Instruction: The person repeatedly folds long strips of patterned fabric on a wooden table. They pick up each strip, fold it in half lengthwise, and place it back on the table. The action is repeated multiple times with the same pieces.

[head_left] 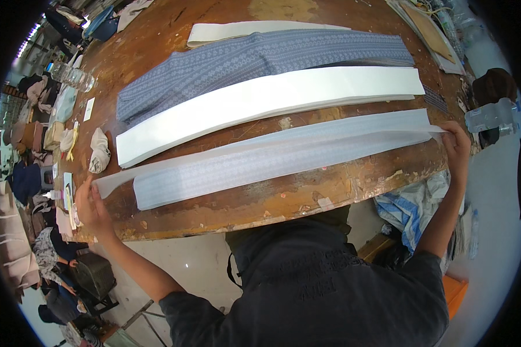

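Observation:
A long translucent white strip stretches across the front of the table between my two hands. My left hand pinches its left end near the table's left edge. The opposite end is gripped by my right hand at the table's right side. Under the strip lies a light blue patterned fabric strip, partly hidden by it. Just beyond lies a stack of white strips. Behind that stack rests a pile of blue-grey patterned fabric strips.
A crumpled beige cloth lies near my left hand. Clear plastic bottles rest at the left edge; another bottle is at the right. Another white strip is at the back of the brown table. People sit in the left background.

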Demonstrator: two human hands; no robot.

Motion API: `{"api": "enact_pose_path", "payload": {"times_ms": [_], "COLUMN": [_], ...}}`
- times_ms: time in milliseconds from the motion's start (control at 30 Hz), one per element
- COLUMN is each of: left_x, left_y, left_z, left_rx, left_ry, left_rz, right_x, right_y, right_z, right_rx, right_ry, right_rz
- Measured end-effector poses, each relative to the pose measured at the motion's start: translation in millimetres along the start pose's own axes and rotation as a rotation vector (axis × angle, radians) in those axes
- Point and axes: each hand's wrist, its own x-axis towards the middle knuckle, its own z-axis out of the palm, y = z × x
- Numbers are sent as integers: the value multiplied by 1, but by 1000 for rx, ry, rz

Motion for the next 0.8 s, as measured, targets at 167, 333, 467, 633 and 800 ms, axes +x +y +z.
{"api": "enact_pose_path", "payload": {"times_ms": [167,333,467,633,800], "left_x": [-18,-20,-25,-35,-36], "left_y": [0,14,30,47,51], "left_z": [0,16,40,52,54], "left_rx": [-640,-873,-624,-441,-310], "left_ry": [295,302,47,-60,-135], "left_rz": [-526,-729,-657,-668,-637], "right_x": [-12,-8,-1,8,12], "right_y": [43,58,60,64,72], "right_z": [0,8,24,42,53], "right_rx": [289,656,465,323,255], "right_ry": [268,367,217,123,71], "right_rz": [236,336,382,441,385]}}
